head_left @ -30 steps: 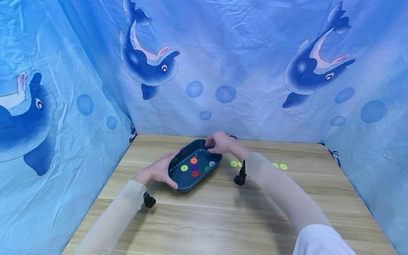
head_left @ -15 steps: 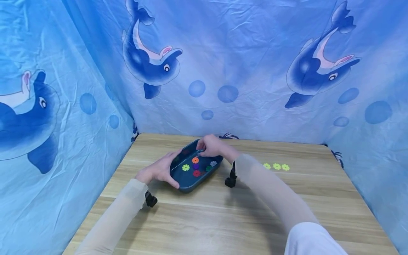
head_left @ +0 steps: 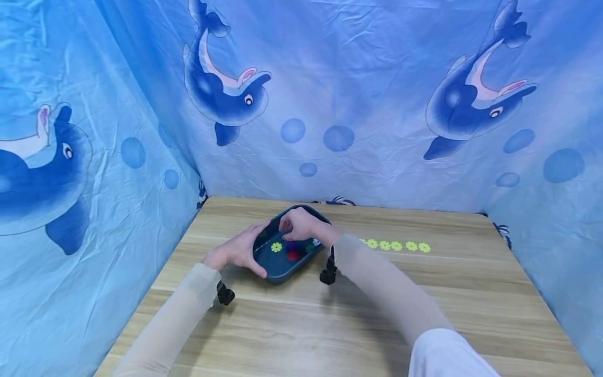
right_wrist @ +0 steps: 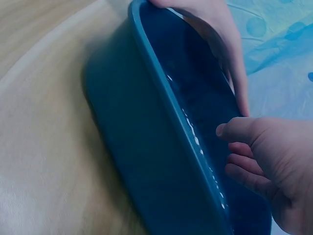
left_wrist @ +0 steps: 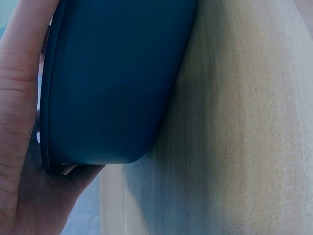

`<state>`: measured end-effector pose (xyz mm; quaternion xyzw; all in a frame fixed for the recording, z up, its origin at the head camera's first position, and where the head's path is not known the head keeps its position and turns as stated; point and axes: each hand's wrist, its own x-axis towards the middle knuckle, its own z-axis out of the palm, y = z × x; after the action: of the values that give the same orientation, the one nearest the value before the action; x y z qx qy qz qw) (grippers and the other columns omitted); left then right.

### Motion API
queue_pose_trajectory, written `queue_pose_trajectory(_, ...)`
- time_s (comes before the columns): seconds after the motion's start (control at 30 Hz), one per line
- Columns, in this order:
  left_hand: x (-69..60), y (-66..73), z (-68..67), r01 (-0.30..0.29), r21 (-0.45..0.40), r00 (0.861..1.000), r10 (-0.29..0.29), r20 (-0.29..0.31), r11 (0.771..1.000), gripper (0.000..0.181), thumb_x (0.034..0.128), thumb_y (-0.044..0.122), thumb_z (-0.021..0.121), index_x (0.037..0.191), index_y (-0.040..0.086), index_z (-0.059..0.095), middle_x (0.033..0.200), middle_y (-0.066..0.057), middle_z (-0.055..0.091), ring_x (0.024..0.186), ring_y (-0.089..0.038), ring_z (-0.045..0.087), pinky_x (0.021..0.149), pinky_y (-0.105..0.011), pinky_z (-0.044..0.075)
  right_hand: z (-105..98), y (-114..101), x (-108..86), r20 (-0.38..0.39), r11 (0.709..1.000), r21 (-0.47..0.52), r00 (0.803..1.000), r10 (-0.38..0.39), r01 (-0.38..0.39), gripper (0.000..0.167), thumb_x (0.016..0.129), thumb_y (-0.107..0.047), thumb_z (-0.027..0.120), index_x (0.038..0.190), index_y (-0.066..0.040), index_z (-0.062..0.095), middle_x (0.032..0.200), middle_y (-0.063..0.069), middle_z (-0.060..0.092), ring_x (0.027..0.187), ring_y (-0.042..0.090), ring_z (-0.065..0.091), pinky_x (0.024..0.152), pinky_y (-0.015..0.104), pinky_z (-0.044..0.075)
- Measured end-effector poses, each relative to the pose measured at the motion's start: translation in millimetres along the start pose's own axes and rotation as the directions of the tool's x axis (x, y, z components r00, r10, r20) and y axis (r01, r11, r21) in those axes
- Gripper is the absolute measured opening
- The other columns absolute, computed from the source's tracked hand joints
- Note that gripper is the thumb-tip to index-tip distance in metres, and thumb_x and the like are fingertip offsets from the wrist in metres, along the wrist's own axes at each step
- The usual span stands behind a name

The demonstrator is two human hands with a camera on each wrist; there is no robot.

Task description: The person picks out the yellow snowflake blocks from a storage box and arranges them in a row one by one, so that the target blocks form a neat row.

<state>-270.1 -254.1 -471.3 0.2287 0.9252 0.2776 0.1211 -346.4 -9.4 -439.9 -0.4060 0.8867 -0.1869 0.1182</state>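
The left hand [head_left: 237, 250] grips the near left end of a dark blue-green tray [head_left: 277, 277], thumb on the near side and fingers over the far side. Into the tray reaches the right hand [head_left: 301, 225], thumb and fingers loosely curled and a little apart, with no piece visible between them. Flower-shaped discs lie on the tray's floor: a yellow-green disc [head_left: 276, 247], a purple disc [head_left: 290, 245], a red disc [head_left: 292, 256], a green disc [head_left: 309, 248] and a whitish disc [head_left: 316, 242]. In the right wrist view, the tray wall [right_wrist: 142, 132] hides the discs.
A row of several yellow-green flower discs [head_left: 397, 246] lies on the wooden table [head_left: 301, 324], right of the tray; the right forearm partly covers its left end. Blue dolphin-print curtains [head_left: 367, 104] stand behind and beside the table. Each wrist carries a small black camera [head_left: 327, 275].
The right hand has moved left and deeper into the tray, now covering the orange disc. More of the yellow-green row shows as the forearm shifted left. The left hand keeps its grip.
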Motion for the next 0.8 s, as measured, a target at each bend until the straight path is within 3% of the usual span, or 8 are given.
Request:
queue_pose_trajectory(0.33, 0.2, -1.2, -0.6, -0.021, -0.004, 1.000, 0.021, 0.002, 1.000, 0.147, 0.0621, 0.049, 0.103, 0.172, 0.013, 0.013, 0.169, -0.021, 0.032, 0.150, -0.038, 0.042, 0.123, -0.060, 0.039, 17.8, -7.6, 13.6, 0.065, 0.996, -0.087, 0.998, -0.014, 0.019, 0.021, 0.097, -0.021, 0.079, 0.116, -0.013, 0.080, 0.112, 0.002, 0.080, 0.103, 0.013, 0.073, 0.094, 0.029, 0.060)
queue_pose_trajectory(0.57, -2.3, -0.8, -2.3, -0.001, 0.005, 1.000, 0.001, 0.013, 1.000, 0.145, 0.0641, 0.049, 0.102, 0.173, 0.015, 0.012, 0.171, -0.021, 0.029, 0.152, -0.040, 0.040, 0.123, -0.062, 0.039, 28.6, -20.0, 17.3, 0.109, 0.995, -0.099, 0.994, -0.003, 0.014, 0.029, 0.097, -0.022, 0.080, 0.124, -0.012, 0.077, 0.124, 0.004, 0.077, 0.114, 0.015, 0.071, 0.100, 0.031, 0.059)
queue_pose_trajectory(0.8, -1.5, 1.3, -2.0, 0.008, -0.004, 1.000, -0.007, 0.021, 1.000, 0.144, 0.0657, 0.049, 0.101, 0.173, 0.017, 0.011, 0.172, -0.020, 0.028, 0.154, -0.040, 0.038, 0.123, -0.062, 0.039, 39.1, -26.2, 20.1, 0.131, 0.983, -0.183, 0.991, 0.033, -0.009, 0.030, 0.098, -0.025, 0.079, 0.127, -0.015, 0.077, 0.127, 0.002, 0.076, 0.118, 0.014, 0.070, 0.105, 0.031, 0.057)
